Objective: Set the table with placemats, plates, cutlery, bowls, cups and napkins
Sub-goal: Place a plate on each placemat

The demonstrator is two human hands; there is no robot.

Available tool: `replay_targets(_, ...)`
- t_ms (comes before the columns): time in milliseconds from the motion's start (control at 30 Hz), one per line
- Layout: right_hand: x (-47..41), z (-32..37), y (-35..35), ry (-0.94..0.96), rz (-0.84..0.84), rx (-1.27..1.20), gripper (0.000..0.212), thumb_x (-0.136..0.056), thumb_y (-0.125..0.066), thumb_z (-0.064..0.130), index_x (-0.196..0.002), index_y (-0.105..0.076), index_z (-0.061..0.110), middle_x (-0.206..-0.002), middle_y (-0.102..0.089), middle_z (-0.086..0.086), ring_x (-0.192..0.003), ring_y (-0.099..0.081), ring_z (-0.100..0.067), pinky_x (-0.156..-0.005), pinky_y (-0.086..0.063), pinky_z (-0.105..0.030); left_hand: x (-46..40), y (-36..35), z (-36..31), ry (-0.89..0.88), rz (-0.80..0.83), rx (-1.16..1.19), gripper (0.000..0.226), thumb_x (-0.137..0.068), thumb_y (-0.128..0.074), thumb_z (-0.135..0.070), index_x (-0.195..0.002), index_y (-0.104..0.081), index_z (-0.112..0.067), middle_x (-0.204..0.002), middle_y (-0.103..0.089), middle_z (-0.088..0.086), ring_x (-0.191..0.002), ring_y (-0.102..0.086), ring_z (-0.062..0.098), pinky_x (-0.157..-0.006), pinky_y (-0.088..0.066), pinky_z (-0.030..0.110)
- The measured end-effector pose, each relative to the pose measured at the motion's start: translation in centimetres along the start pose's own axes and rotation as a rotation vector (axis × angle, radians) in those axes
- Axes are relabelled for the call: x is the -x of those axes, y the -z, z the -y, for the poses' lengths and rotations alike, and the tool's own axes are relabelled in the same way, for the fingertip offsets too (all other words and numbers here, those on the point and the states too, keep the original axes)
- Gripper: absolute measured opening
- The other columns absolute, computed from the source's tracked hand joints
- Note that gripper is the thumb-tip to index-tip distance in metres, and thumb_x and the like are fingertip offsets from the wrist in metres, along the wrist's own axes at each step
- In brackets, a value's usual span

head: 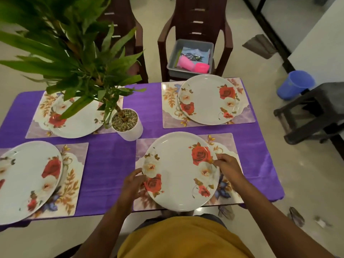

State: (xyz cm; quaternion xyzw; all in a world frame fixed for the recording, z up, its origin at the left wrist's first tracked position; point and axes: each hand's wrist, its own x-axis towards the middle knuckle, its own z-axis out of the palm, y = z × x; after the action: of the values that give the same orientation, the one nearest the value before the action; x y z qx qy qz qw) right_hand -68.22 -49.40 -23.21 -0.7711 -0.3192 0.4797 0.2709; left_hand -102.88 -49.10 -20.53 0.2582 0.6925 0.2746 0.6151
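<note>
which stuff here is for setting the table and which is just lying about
Job: four floral placemats; four white rose-print plates; grey plastic tub of pink cups, cutlery, napkins.
Lying about: potted green plant; blue plastic bucket; dark stool.

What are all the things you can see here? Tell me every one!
placemats: four, floral lilac, one at each place on the table
plates: four, white with red roses, one on each placemat
tablecloth: one, purple, covering the table
potted plant: one, green leaves in a white pot, middle of the table
chairs: two, dark brown, far side of the table
tub: one, grey, on the right chair, holding pink cups, cutlery and blue napkins
bucket: one, blue, on the floor at right
stool: one, dark, right edge
left hand: holding the near plate's left rim
right hand: holding its right rim
</note>
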Motion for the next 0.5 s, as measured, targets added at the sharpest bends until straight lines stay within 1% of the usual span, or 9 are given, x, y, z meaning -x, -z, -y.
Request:
replay_targets(67, 0.0, -0.1, -0.1, -0.007, 0.006, 0.005, 0.032, -0.086, -0.068, 0.034, -0.115, -0.072, 0.023, -0.113, -0.074, 0.004, -0.106, -0.069, -0.022, -0.098, -0.057, -0.049, 0.1, 0.1, 0.1, 0.005, -0.002, 0.047, 0.031, -0.095, -0.068, -0.004, -0.125, -0.065, -0.014, -0.121, -0.069, 0.020, -0.095, -0.068, 0.026, -0.068, -0.056, 0.034)
replay_targets(133, 0.1, 0.0, -0.1, -0.015, 0.005, 0.001, 0.034, -0.086, -0.070, 0.036, -0.117, -0.071, 0.024, -0.113, -0.074, 0.004, -0.106, -0.069, -0.021, -0.098, -0.057, -0.049, 0.0, 0.3, 0.4, 0.005, 0.013, 0.066, 0.031, -0.094, -0.070, -0.007, -0.123, -0.066, -0.018, -0.119, -0.071, 0.018, -0.100, -0.070, 0.027, -0.068, -0.058, 0.035)
replay_targets(267, 1.1, 0.7, -0.4, -0.037, -0.010, -0.029, 0.033, -0.093, -0.073, 0.027, -0.124, -0.067, 0.021, -0.118, -0.071, 0.001, -0.109, -0.066, -0.022, -0.101, -0.055, -0.046, 0.0, 0.8, 0.9, -0.002, 0.038, 0.104, 0.032, -0.092, -0.074, -0.009, -0.121, -0.067, -0.019, -0.114, -0.074, 0.014, -0.101, -0.072, 0.027, -0.061, -0.060, 0.032)
replay_targets(367, 1.6, 1.2, -0.5, -0.045, -0.013, -0.049, 0.033, -0.093, -0.071, 0.017, -0.126, -0.065, 0.019, -0.120, -0.069, -0.002, -0.111, -0.065, -0.024, -0.099, -0.054, -0.041, 0.0, 0.8, 0.8, -0.015, 0.059, 0.127, 0.034, -0.085, -0.081, -0.010, -0.113, -0.068, -0.023, -0.113, -0.074, 0.012, -0.103, -0.071, 0.029, -0.065, -0.060, 0.036)
replay_targets(433, 1.7, 1.4, -0.5, -0.057, -0.004, -0.070, 0.034, -0.092, -0.071, 0.014, -0.125, -0.066, 0.019, -0.122, -0.070, -0.003, -0.111, -0.066, -0.024, -0.100, -0.054, -0.043, 0.0, 0.6, 0.5, -0.016, 0.066, 0.139, 0.027, -0.091, -0.073, -0.004, -0.112, -0.067, -0.020, -0.111, -0.072, 0.012, -0.098, -0.069, 0.026, -0.065, -0.060, 0.037)
replay_targets(500, 1.9, 1.7, -0.5, -0.073, -0.004, -0.084, 0.033, -0.090, -0.071, 0.012, -0.122, -0.065, 0.021, -0.123, -0.070, -0.003, -0.111, -0.065, -0.024, -0.101, -0.054, -0.044, 0.1, 0.4, 0.1, -0.014, 0.081, 0.124, 0.026, -0.095, -0.068, -0.003, -0.115, -0.066, -0.020, -0.111, -0.071, 0.012, -0.095, -0.067, 0.023, -0.069, -0.056, 0.036)
